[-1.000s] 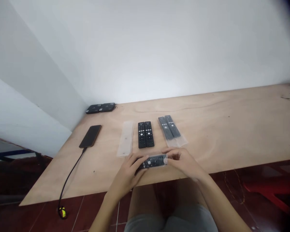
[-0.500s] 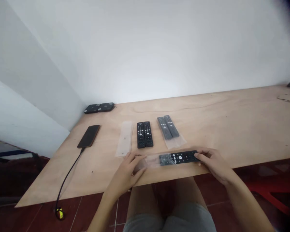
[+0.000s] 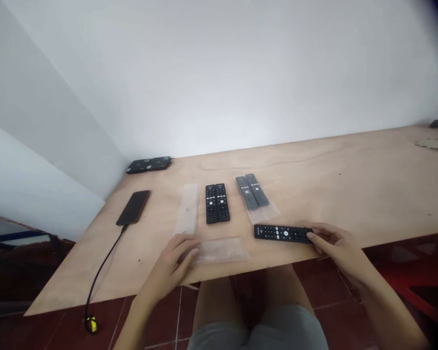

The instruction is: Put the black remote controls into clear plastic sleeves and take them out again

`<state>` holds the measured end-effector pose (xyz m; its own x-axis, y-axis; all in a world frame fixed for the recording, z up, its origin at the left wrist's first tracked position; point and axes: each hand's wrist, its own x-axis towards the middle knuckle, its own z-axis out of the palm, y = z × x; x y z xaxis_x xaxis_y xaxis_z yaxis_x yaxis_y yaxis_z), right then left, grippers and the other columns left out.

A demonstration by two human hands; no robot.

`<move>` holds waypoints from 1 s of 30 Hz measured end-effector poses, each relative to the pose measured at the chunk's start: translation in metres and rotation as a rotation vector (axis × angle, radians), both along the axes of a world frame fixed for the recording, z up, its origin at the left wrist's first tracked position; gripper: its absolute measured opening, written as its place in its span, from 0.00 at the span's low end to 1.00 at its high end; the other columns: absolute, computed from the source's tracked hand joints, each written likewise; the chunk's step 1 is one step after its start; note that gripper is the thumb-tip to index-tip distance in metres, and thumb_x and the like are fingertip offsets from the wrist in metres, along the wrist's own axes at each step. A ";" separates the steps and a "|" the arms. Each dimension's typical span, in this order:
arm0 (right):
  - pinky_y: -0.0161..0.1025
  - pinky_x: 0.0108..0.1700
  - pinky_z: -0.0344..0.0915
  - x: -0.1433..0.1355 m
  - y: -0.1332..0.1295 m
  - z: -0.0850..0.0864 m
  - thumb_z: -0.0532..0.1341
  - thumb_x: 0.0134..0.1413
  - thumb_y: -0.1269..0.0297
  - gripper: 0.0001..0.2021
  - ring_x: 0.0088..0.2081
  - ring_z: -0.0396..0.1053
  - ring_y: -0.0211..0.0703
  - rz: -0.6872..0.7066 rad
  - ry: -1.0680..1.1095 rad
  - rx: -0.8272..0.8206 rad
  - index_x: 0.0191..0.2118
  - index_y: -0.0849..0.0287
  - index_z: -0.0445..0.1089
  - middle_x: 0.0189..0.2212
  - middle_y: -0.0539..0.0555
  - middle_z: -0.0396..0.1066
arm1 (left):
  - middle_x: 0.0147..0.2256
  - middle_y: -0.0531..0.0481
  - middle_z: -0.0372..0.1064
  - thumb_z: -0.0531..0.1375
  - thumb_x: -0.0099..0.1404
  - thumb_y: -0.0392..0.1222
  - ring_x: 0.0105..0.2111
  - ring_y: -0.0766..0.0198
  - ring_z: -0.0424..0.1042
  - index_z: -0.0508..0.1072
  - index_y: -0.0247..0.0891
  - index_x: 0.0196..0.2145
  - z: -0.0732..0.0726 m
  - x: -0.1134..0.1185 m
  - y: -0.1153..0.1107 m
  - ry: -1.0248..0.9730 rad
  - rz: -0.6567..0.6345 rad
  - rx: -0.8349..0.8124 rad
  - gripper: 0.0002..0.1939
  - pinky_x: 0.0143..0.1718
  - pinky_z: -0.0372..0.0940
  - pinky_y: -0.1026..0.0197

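Note:
My right hand (image 3: 330,238) pinches the lower end of a black remote control (image 3: 281,233), which points leftward above the front of the table. My left hand (image 3: 177,257) is closed on the left end of a clear plastic sleeve (image 3: 222,250); the sleeve lies flat and the remote is fully outside it. Beyond my hands, two bare black remotes (image 3: 217,203) lie side by side. To their right, two more remotes (image 3: 251,192) rest inside clear sleeves. Another flat plastic sleeve (image 3: 187,209) lies to the left of the bare pair.
A phone (image 3: 133,208) with a black cable (image 3: 104,267) lies on the left of the wooden table (image 3: 336,194). Two black boxes (image 3: 148,165) sit at the back left corner against the wall. The cable hangs over the front edge, with a yellow tag near the floor.
The remote has come out of the plastic sleeve. My right hand has moved right with the remote, while my left hand has drawn left with the sleeve.

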<state>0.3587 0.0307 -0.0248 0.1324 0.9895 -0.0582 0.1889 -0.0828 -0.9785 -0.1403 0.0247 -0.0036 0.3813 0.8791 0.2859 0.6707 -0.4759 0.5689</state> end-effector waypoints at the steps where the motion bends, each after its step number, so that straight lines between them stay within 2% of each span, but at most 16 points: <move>1: 0.41 0.30 0.64 0.002 -0.001 0.000 0.77 0.55 0.43 0.27 0.28 0.66 0.43 0.008 -0.024 -0.013 0.53 0.57 0.83 0.32 0.54 0.78 | 0.54 0.43 0.77 0.57 0.82 0.45 0.56 0.52 0.76 0.78 0.45 0.57 -0.001 -0.004 0.000 -0.007 0.010 0.009 0.13 0.58 0.74 0.48; 4: 0.44 0.32 0.68 -0.001 -0.002 0.006 0.76 0.55 0.42 0.24 0.30 0.71 0.49 0.068 -0.131 -0.022 0.48 0.56 0.83 0.34 0.57 0.80 | 0.52 0.44 0.78 0.58 0.82 0.45 0.54 0.52 0.78 0.79 0.45 0.55 -0.001 -0.011 -0.001 -0.014 0.029 0.023 0.11 0.57 0.75 0.49; 7: 0.46 0.37 0.70 -0.020 -0.004 0.016 0.72 0.59 0.44 0.19 0.35 0.75 0.54 0.176 -0.289 0.005 0.45 0.54 0.83 0.35 0.56 0.81 | 0.51 0.45 0.79 0.60 0.81 0.44 0.53 0.53 0.78 0.80 0.46 0.53 -0.002 -0.010 -0.001 0.005 0.036 0.045 0.10 0.56 0.76 0.50; 11: 0.49 0.45 0.74 -0.059 -0.007 0.029 0.67 0.65 0.48 0.18 0.41 0.77 0.57 0.300 -0.299 0.027 0.52 0.53 0.81 0.37 0.55 0.82 | 0.52 0.45 0.79 0.61 0.79 0.44 0.53 0.53 0.79 0.81 0.45 0.50 -0.002 -0.006 0.000 0.030 0.040 0.079 0.09 0.55 0.76 0.53; 14: 0.53 0.51 0.75 -0.082 -0.009 0.038 0.67 0.65 0.52 0.22 0.44 0.78 0.59 0.387 -0.251 0.023 0.61 0.51 0.78 0.42 0.55 0.83 | 0.52 0.45 0.79 0.61 0.79 0.45 0.54 0.53 0.79 0.81 0.45 0.50 -0.001 -0.004 -0.001 0.037 0.034 0.088 0.09 0.56 0.76 0.53; 16: 0.57 0.56 0.75 -0.092 -0.009 0.042 0.68 0.64 0.54 0.26 0.50 0.78 0.63 0.429 -0.209 0.048 0.66 0.48 0.76 0.49 0.57 0.84 | 0.52 0.44 0.79 0.61 0.79 0.45 0.54 0.53 0.79 0.81 0.45 0.51 0.000 -0.003 -0.001 0.039 0.030 0.090 0.09 0.56 0.76 0.52; 20: 0.62 0.69 0.66 -0.092 -0.008 0.047 0.66 0.68 0.56 0.25 0.63 0.72 0.66 0.486 -0.178 0.093 0.68 0.48 0.76 0.62 0.57 0.78 | 0.52 0.45 0.79 0.62 0.79 0.44 0.54 0.54 0.79 0.81 0.45 0.51 0.001 -0.002 -0.002 0.034 0.031 0.083 0.08 0.56 0.76 0.53; 22: 0.60 0.65 0.69 -0.082 -0.009 0.046 0.66 0.68 0.54 0.25 0.58 0.75 0.63 0.483 -0.202 0.062 0.68 0.48 0.76 0.57 0.57 0.81 | 0.52 0.45 0.78 0.62 0.79 0.44 0.53 0.54 0.79 0.81 0.45 0.50 0.002 -0.001 -0.002 0.028 0.029 0.083 0.08 0.55 0.76 0.53; 24: 0.55 0.53 0.76 -0.068 -0.011 0.044 0.68 0.66 0.52 0.25 0.45 0.77 0.59 0.432 -0.243 0.009 0.65 0.48 0.79 0.42 0.55 0.82 | 0.52 0.45 0.79 0.62 0.79 0.44 0.53 0.54 0.79 0.81 0.45 0.51 0.002 0.000 -0.002 0.025 0.028 0.091 0.08 0.55 0.76 0.53; 26: 0.51 0.43 0.76 -0.054 -0.015 0.043 0.70 0.63 0.49 0.23 0.36 0.73 0.56 0.368 -0.261 -0.032 0.60 0.49 0.83 0.33 0.53 0.78 | 0.52 0.44 0.79 0.62 0.79 0.44 0.53 0.53 0.80 0.81 0.45 0.51 0.003 0.001 -0.002 0.024 0.027 0.093 0.09 0.54 0.77 0.52; 28: 0.49 0.40 0.74 -0.044 -0.019 0.044 0.71 0.62 0.46 0.22 0.36 0.72 0.56 0.356 -0.216 -0.065 0.57 0.50 0.84 0.31 0.54 0.78 | 0.51 0.44 0.79 0.61 0.79 0.44 0.52 0.53 0.80 0.81 0.44 0.50 0.003 0.002 -0.002 0.022 0.023 0.094 0.09 0.53 0.77 0.52; 30: 0.47 0.39 0.73 -0.041 -0.022 0.045 0.70 0.64 0.44 0.23 0.37 0.74 0.56 0.378 -0.140 -0.113 0.57 0.50 0.84 0.33 0.55 0.79 | 0.51 0.44 0.79 0.61 0.79 0.44 0.52 0.53 0.80 0.81 0.44 0.50 0.003 0.002 -0.002 0.022 0.019 0.097 0.09 0.53 0.77 0.52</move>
